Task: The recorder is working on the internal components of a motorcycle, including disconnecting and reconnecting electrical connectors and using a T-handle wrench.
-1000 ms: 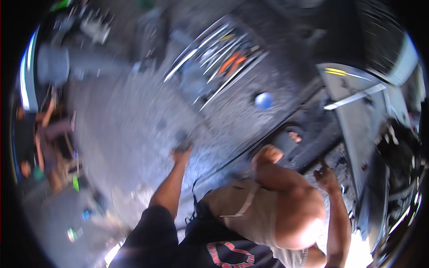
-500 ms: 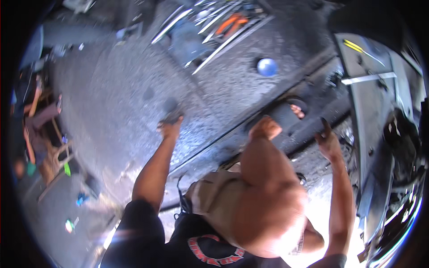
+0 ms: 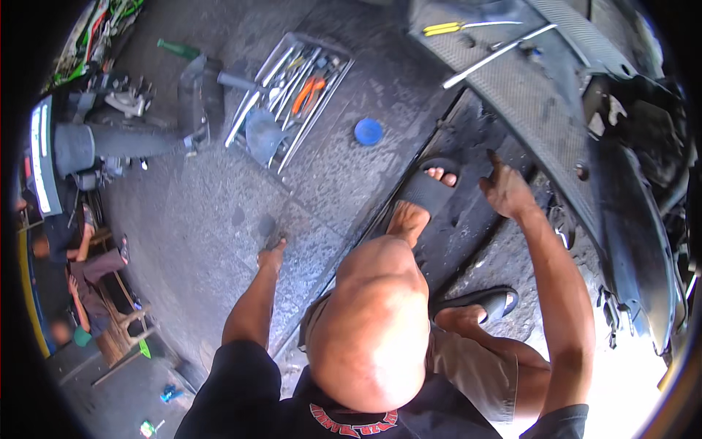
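Observation:
My left hand (image 3: pixel 273 256) is low over the grey floor (image 3: pixel 197 190), beside a dark round spot. Its fingertips blend into the dark ground, so their grip is unclear. To the right of my sandalled foot (image 3: pixel 409 216), my right hand (image 3: pixel 510 192) is open, its dark-tipped forefinger stretched forward and the thumb apart, with nothing seen in it. Nearest that hand is a grey textured panel (image 3: pixel 512 102). A screwdriver (image 3: pixel 446 28) with a yellow handle and a long metal bar (image 3: pixel 497 57) lie on the panel.
Ahead stands a tool tray (image 3: pixel 316 139) with several metal tools and orange-handled pliers (image 3: pixel 308 95). Right of it sits a round blue dish (image 3: pixel 368 132). A green bottle (image 3: pixel 178 49) lies far left. Another person (image 3: pixel 84 285) sits by a wooden bench (image 3: pixel 117 336) at left.
The view has shifted rightward and become sharper, bringing the whole tray and panel into sight. Both hands stay low, the right forefinger still stretched.

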### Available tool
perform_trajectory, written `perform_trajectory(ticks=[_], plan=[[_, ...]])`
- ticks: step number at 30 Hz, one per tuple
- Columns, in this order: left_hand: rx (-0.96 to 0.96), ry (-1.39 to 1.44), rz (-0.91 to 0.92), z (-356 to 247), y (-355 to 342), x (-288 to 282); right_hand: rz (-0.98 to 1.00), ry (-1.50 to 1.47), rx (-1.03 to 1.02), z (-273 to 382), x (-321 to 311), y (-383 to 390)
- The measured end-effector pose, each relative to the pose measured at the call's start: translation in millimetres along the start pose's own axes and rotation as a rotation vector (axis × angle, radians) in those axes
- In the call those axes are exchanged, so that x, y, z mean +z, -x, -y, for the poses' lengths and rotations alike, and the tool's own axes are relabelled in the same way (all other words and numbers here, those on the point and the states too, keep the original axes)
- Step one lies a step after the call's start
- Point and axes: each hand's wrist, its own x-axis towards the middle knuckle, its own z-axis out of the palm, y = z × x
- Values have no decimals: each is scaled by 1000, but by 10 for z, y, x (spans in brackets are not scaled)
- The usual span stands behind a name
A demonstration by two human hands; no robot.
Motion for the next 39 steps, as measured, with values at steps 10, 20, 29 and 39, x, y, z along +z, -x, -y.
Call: perform_trajectory(ticks=[10,20,29,39], plan=[[466,-190,-594,-748,391,-102,187,61,64,-189,90,233],[693,-384,-669,-3285,356,-238,288,137,106,-12,911,-185],[1091,229,-144,-3080,3037,331,161,-1071,-39,709,518,-248],[756,808,658,-2897,3202,830,129,-1277,-258,1532,541,-104]])
